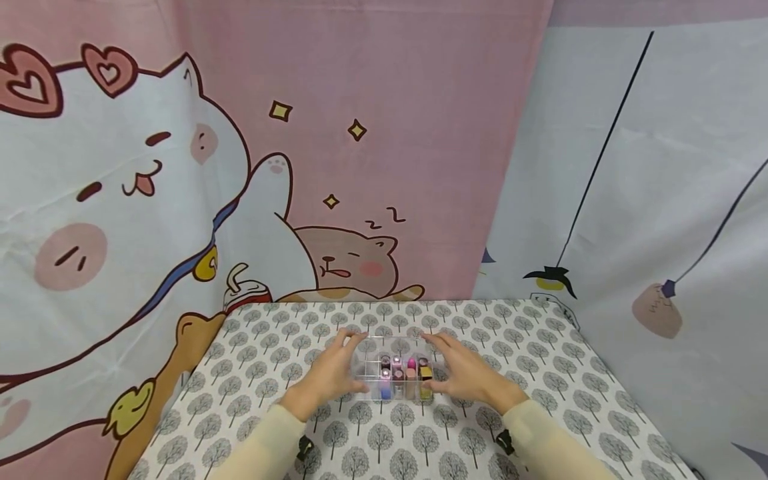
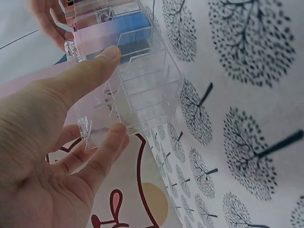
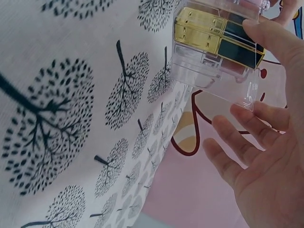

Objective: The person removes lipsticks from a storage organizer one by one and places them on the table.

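Observation:
A clear plastic lipstick organizer (image 1: 366, 369) with small compartments is between my two hands. My left hand (image 1: 327, 375) holds its left end, thumb at the front side and fingertips at the back, as the left wrist view also shows. At the other end my right hand (image 1: 471, 375) grips with thumb and forefinger, its other fingers spread apart. Several lipsticks stand in the organizer's middle and right: a blue-and-pink tube (image 2: 114, 29), a bright pink one (image 1: 411, 363), and gold-and-black tubes (image 3: 216, 35). Clear hinges (image 2: 84, 127) show along one edge.
The table is covered by a white cloth (image 1: 380, 437) printed with grey trees. Behind it hangs a pink and white curtain (image 1: 420, 133) with cartoon animals. Dark straps (image 1: 305, 447) show by both sleeves.

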`<state>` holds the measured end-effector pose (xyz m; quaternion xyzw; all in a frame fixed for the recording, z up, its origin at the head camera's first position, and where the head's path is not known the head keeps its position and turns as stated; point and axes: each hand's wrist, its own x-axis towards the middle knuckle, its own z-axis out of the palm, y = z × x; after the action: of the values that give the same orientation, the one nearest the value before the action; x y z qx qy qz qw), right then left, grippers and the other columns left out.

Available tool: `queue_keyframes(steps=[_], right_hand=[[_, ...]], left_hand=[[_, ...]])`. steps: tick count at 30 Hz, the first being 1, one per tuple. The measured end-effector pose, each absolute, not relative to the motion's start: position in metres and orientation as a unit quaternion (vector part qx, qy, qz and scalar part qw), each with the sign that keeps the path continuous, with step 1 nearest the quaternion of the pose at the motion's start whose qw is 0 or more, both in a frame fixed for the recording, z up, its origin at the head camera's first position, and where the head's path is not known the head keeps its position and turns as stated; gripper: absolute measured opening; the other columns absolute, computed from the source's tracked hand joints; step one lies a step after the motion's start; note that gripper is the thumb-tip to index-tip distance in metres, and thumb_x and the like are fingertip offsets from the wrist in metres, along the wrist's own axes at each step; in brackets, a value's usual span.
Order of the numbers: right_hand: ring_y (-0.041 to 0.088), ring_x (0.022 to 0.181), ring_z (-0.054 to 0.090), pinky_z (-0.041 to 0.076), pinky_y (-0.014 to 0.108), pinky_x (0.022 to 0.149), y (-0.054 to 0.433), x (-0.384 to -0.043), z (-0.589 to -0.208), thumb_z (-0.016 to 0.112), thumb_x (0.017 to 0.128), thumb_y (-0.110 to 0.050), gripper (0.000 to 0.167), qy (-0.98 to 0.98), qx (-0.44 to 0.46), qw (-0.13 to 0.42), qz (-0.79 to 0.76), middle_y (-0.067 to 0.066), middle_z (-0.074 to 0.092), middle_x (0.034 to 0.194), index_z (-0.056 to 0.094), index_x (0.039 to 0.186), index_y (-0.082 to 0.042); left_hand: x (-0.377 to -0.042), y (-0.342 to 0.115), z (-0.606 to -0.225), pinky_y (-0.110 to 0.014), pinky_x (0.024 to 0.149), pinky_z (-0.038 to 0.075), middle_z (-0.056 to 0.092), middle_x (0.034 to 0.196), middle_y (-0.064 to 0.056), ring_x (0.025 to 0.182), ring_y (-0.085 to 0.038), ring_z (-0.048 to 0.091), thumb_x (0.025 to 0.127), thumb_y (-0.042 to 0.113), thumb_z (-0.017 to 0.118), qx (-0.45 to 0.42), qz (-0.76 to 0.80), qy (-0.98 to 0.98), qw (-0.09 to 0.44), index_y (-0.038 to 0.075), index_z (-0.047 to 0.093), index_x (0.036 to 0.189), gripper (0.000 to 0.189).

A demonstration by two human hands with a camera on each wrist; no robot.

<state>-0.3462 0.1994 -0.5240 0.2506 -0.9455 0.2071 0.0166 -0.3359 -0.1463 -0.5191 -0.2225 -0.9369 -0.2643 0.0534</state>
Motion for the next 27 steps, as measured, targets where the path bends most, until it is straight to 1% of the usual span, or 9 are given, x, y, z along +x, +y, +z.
queue_keyframes(steps=[3, 5, 8, 10, 12, 14, 21, 27], right_hand=[[0.048, 0.16, 0.057, 0.046, 0.075, 0.132, 0.205, -0.345, -0.524, 0.095, 0.096, -0.051, 0.11, -0.945, 0.25, 0.016, 0.212, 0.019, 0.047, 0.183, 0.036, 0.183, -0.02], [0.051, 0.163, 0.054, 0.045, 0.077, 0.131, 0.208, -0.345, -0.524, 0.095, 0.096, -0.052, 0.109, -0.945, 0.247, 0.018, 0.213, 0.02, 0.044, 0.185, 0.037, 0.183, -0.02], [0.053, 0.165, 0.05, 0.044, 0.079, 0.131, 0.213, -0.344, -0.524, 0.094, 0.095, -0.053, 0.109, -0.945, 0.244, 0.021, 0.216, 0.021, 0.04, 0.187, 0.038, 0.182, -0.019], [0.053, 0.166, 0.049, 0.044, 0.079, 0.13, 0.216, -0.344, -0.524, 0.095, 0.095, -0.052, 0.109, -0.945, 0.241, 0.021, 0.218, 0.021, 0.039, 0.188, 0.038, 0.182, -0.019], [0.051, 0.166, 0.05, 0.046, 0.078, 0.13, 0.218, -0.343, -0.524, 0.096, 0.095, -0.051, 0.11, -0.945, 0.241, 0.019, 0.22, 0.02, 0.039, 0.188, 0.037, 0.183, -0.019], [0.05, 0.163, 0.054, 0.049, 0.077, 0.128, 0.22, -0.343, -0.524, 0.097, 0.094, -0.049, 0.11, -0.944, 0.241, 0.019, 0.225, 0.019, 0.042, 0.186, 0.038, 0.182, -0.019], [0.047, 0.156, 0.061, 0.053, 0.074, 0.126, 0.224, -0.341, -0.523, 0.098, 0.093, -0.046, 0.111, -0.941, 0.241, 0.015, 0.237, 0.017, 0.046, 0.184, 0.038, 0.182, -0.019], [0.047, 0.157, 0.06, 0.052, 0.075, 0.126, 0.225, -0.343, -0.524, 0.098, 0.093, -0.047, 0.111, -0.941, 0.243, 0.017, 0.236, 0.017, 0.046, 0.184, 0.038, 0.182, -0.019]], left_hand=[[-0.336, -0.141, -0.52, -0.024, 0.073, 0.06, 0.049, 0.173, -0.016, 0.075, -0.003, 0.057, 0.079, 0.025, 0.11, -0.225, -0.265, -0.936, 0.053, 0.014, 0.047, 0.177, 0.118], [-0.337, -0.138, -0.52, -0.024, 0.072, 0.06, 0.049, 0.173, -0.016, 0.074, -0.004, 0.057, 0.079, 0.024, 0.11, -0.226, -0.27, -0.935, 0.052, 0.014, 0.046, 0.178, 0.118], [-0.337, -0.134, -0.519, -0.025, 0.077, 0.062, 0.05, 0.171, -0.014, 0.074, -0.004, 0.056, 0.079, 0.024, 0.11, -0.227, -0.269, -0.934, 0.052, 0.014, 0.046, 0.177, 0.117], [-0.337, -0.131, -0.519, -0.029, 0.08, 0.064, 0.052, 0.168, -0.014, 0.075, -0.004, 0.056, 0.078, 0.025, 0.11, -0.231, -0.267, -0.934, 0.056, 0.013, 0.048, 0.176, 0.117], [-0.336, -0.129, -0.519, -0.032, 0.084, 0.065, 0.053, 0.166, -0.014, 0.075, -0.004, 0.055, 0.077, 0.025, 0.111, -0.234, -0.266, -0.934, 0.057, 0.012, 0.049, 0.175, 0.117], [-0.336, -0.126, -0.519, -0.035, 0.085, 0.065, 0.053, 0.165, -0.015, 0.075, -0.004, 0.055, 0.077, 0.025, 0.112, -0.234, -0.265, -0.934, 0.057, 0.011, 0.05, 0.175, 0.117], [-0.337, -0.122, -0.519, -0.03, 0.081, 0.065, 0.053, 0.166, -0.015, 0.074, -0.004, 0.057, 0.077, 0.025, 0.111, -0.233, -0.267, -0.934, 0.054, 0.012, 0.049, 0.175, 0.117], [-0.337, -0.122, -0.517, -0.032, 0.085, 0.066, 0.051, 0.169, -0.014, 0.077, -0.003, 0.058, 0.078, 0.028, 0.111, -0.226, -0.266, -0.936, 0.043, 0.014, 0.047, 0.176, 0.118]])
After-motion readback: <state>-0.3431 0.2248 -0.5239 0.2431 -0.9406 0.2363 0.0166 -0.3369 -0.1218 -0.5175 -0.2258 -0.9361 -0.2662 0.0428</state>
